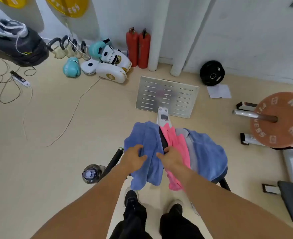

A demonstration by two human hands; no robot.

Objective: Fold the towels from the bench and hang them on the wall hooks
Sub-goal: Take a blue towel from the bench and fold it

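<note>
Covering the bench (163, 138), towels (206, 152) above beige floor (90, 121).

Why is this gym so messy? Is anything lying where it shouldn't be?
Yes. Towels are heaped unfolded over the bench: a blue towel gripped by both hands, a pink towel beside it. Boxing gloves and pads lie scattered by the wall, and loose cables sprawl across the floor, a tripping risk.
</note>
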